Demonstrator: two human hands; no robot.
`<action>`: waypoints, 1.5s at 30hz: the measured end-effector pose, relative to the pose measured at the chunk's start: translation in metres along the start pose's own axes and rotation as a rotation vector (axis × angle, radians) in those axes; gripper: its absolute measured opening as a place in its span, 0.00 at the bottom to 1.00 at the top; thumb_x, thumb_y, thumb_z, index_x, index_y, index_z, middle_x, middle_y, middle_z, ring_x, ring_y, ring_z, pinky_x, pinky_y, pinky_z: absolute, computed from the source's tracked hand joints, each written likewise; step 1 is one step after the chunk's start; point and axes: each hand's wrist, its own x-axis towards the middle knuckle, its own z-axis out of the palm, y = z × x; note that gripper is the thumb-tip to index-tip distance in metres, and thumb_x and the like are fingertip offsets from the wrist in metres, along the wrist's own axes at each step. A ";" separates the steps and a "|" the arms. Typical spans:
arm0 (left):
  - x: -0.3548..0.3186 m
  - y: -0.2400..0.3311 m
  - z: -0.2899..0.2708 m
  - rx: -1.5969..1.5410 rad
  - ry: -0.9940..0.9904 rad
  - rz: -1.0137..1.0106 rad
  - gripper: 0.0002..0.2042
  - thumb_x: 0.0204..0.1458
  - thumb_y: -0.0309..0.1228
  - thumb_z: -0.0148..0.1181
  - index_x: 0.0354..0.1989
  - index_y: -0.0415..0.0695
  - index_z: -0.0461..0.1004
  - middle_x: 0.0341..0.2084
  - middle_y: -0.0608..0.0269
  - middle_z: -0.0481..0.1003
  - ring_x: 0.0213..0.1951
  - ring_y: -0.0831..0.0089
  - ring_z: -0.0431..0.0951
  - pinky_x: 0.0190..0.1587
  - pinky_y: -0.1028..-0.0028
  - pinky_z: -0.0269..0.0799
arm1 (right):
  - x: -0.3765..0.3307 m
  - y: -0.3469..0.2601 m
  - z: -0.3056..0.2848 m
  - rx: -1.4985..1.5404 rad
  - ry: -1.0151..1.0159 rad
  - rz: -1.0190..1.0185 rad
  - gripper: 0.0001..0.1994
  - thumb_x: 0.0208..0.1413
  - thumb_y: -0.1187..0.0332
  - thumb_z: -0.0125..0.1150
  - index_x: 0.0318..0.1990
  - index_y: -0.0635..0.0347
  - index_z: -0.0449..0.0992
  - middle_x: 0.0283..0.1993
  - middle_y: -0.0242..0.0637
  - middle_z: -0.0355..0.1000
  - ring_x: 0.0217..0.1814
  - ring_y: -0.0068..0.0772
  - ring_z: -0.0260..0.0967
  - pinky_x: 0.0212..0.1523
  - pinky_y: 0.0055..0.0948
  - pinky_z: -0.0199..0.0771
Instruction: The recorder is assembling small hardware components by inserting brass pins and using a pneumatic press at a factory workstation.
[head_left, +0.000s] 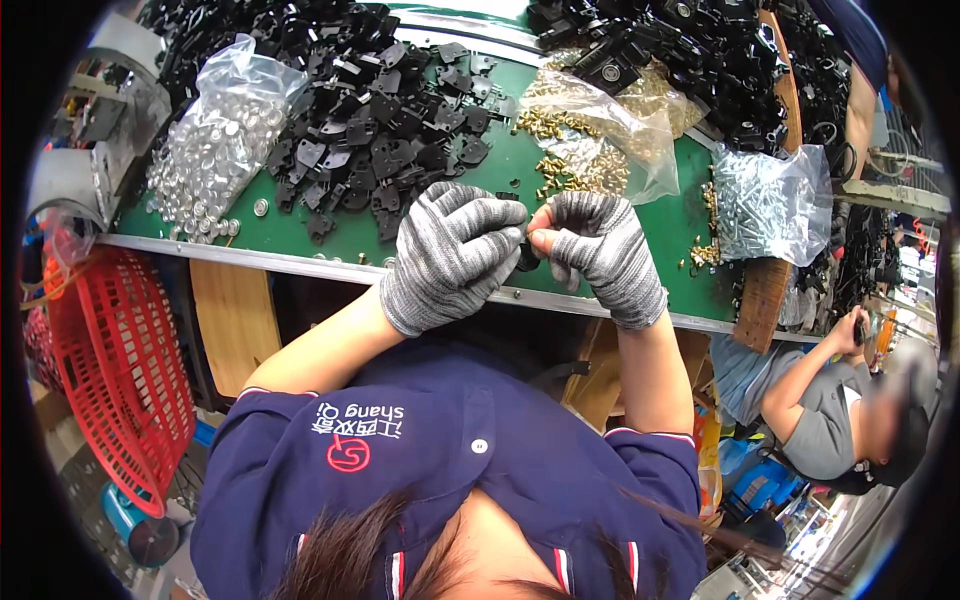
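Note:
My left hand [455,258], in a grey knitted glove, is closed near the table's front edge. A small black part [527,259] shows at its fingertips, mostly hidden by the fingers. Close beside it, my right hand [603,255] wears a matching glove with the thumb and forefinger tips bare. Those tips are pinched together, facing the black part; whatever sits between them is too small to make out. Just beyond both hands lie flat black plates [365,135] in a heap and loose brass-coloured screws [562,178] on the green tabletop [655,225].
At the left lies a bag of silver round caps [215,140]. A bag of silver screws [765,205] rests at the right, by a wooden board [765,300]. Black assemblies [690,50] are heaped behind. A red basket [125,370] stands left; another person [830,420] sits right.

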 end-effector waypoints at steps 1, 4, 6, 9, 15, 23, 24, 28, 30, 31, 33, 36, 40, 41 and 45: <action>0.000 0.000 0.000 0.001 -0.005 0.003 0.12 0.37 0.23 0.71 0.34 0.43 0.79 0.38 0.58 0.80 0.36 0.58 0.79 0.40 0.61 0.74 | 0.000 -0.002 0.001 -0.040 -0.001 0.018 0.03 0.56 0.73 0.65 0.34 0.64 0.80 0.25 0.27 0.73 0.21 0.12 0.67 0.21 0.15 0.67; -0.001 -0.002 0.001 0.009 0.010 0.036 0.10 0.40 0.25 0.69 0.33 0.43 0.78 0.38 0.60 0.80 0.36 0.60 0.79 0.38 0.62 0.74 | -0.001 -0.005 0.001 -0.065 -0.004 0.050 0.03 0.56 0.74 0.65 0.34 0.63 0.80 0.25 0.27 0.74 0.21 0.12 0.67 0.20 0.16 0.67; -0.001 -0.002 0.002 0.014 0.019 0.050 0.09 0.41 0.26 0.67 0.33 0.43 0.78 0.37 0.61 0.79 0.36 0.60 0.80 0.38 0.62 0.73 | -0.003 -0.005 0.003 -0.079 -0.006 0.067 0.03 0.56 0.74 0.65 0.34 0.63 0.80 0.26 0.27 0.74 0.21 0.12 0.67 0.20 0.16 0.66; -0.001 -0.001 0.005 0.012 0.049 0.044 0.09 0.41 0.26 0.67 0.32 0.43 0.78 0.37 0.60 0.79 0.35 0.61 0.80 0.36 0.63 0.74 | -0.008 0.000 0.009 -0.073 0.094 0.011 0.04 0.56 0.74 0.65 0.38 0.63 0.80 0.27 0.28 0.75 0.21 0.11 0.67 0.20 0.16 0.66; -0.006 -0.006 0.007 -0.018 0.077 0.062 0.09 0.41 0.25 0.68 0.33 0.44 0.78 0.37 0.60 0.80 0.34 0.60 0.80 0.34 0.63 0.74 | -0.013 0.007 0.004 -0.011 0.177 -0.185 0.13 0.54 0.74 0.69 0.46 0.64 0.78 0.31 0.30 0.75 0.27 0.17 0.71 0.26 0.17 0.71; -0.004 -0.007 0.004 -0.020 0.063 0.068 0.12 0.39 0.23 0.69 0.34 0.44 0.79 0.39 0.60 0.80 0.34 0.59 0.79 0.35 0.63 0.75 | 0.022 -0.034 -0.046 -0.138 0.624 -0.982 0.42 0.42 0.66 0.82 0.64 0.61 0.64 0.57 0.35 0.68 0.58 0.25 0.66 0.61 0.31 0.65; -0.003 -0.006 0.006 -0.022 0.065 0.075 0.12 0.39 0.23 0.69 0.34 0.44 0.79 0.39 0.60 0.80 0.33 0.59 0.79 0.35 0.63 0.75 | 0.028 -0.044 -0.049 -0.133 0.664 -0.989 0.43 0.41 0.65 0.83 0.64 0.61 0.63 0.58 0.35 0.67 0.60 0.25 0.65 0.62 0.31 0.63; -0.006 -0.006 0.004 -0.005 0.078 0.065 0.11 0.39 0.23 0.69 0.33 0.44 0.79 0.38 0.60 0.80 0.33 0.59 0.79 0.35 0.63 0.74 | 0.088 -0.092 -0.003 -0.227 0.516 -1.215 0.33 0.45 0.66 0.79 0.57 0.62 0.66 0.48 0.40 0.72 0.47 0.34 0.74 0.50 0.34 0.75; -0.006 -0.005 0.005 0.003 0.083 0.062 0.11 0.39 0.23 0.69 0.33 0.44 0.79 0.38 0.60 0.80 0.33 0.60 0.79 0.35 0.64 0.74 | 0.136 -0.104 0.007 -0.009 0.331 -1.050 0.32 0.51 0.67 0.72 0.62 0.60 0.62 0.48 0.41 0.72 0.47 0.33 0.73 0.45 0.30 0.77; -0.006 -0.004 0.006 0.002 0.081 0.066 0.10 0.39 0.24 0.69 0.32 0.44 0.78 0.38 0.60 0.80 0.33 0.60 0.79 0.35 0.64 0.74 | 0.155 -0.109 0.015 0.004 0.383 -0.957 0.33 0.56 0.71 0.65 0.67 0.60 0.58 0.53 0.40 0.69 0.49 0.27 0.70 0.45 0.25 0.76; -0.005 -0.005 0.007 0.003 0.080 0.073 0.09 0.39 0.24 0.69 0.32 0.44 0.78 0.38 0.60 0.80 0.33 0.60 0.79 0.34 0.64 0.74 | 0.171 -0.115 0.013 0.036 0.341 -1.056 0.32 0.55 0.70 0.66 0.66 0.61 0.59 0.49 0.38 0.70 0.46 0.27 0.70 0.43 0.26 0.77; -0.004 -0.005 0.008 -0.012 0.079 0.089 0.09 0.40 0.24 0.69 0.31 0.44 0.77 0.38 0.60 0.80 0.33 0.61 0.79 0.34 0.64 0.74 | 0.177 -0.117 0.019 0.144 0.332 -1.248 0.28 0.55 0.68 0.67 0.62 0.62 0.64 0.41 0.34 0.71 0.38 0.27 0.70 0.38 0.27 0.77; -0.007 -0.007 0.009 -0.025 0.097 0.067 0.08 0.40 0.24 0.68 0.31 0.44 0.77 0.38 0.60 0.80 0.33 0.61 0.79 0.33 0.63 0.74 | 0.105 -0.132 0.026 0.247 0.225 -0.908 0.31 0.52 0.66 0.72 0.61 0.63 0.65 0.48 0.38 0.69 0.42 0.28 0.70 0.39 0.26 0.75; -0.008 -0.008 0.009 -0.038 0.094 0.067 0.08 0.41 0.24 0.68 0.31 0.44 0.77 0.38 0.60 0.80 0.33 0.60 0.79 0.33 0.63 0.74 | 0.095 -0.128 0.024 0.246 0.231 -0.902 0.31 0.52 0.66 0.72 0.61 0.63 0.65 0.48 0.38 0.69 0.42 0.28 0.70 0.39 0.26 0.75; -0.008 -0.009 0.005 -0.046 0.088 0.057 0.09 0.41 0.24 0.68 0.33 0.43 0.77 0.38 0.60 0.80 0.33 0.60 0.79 0.33 0.63 0.73 | 0.056 -0.103 0.019 0.175 -0.078 -0.881 0.28 0.50 0.65 0.71 0.57 0.59 0.66 0.34 0.41 0.71 0.36 0.41 0.74 0.38 0.36 0.78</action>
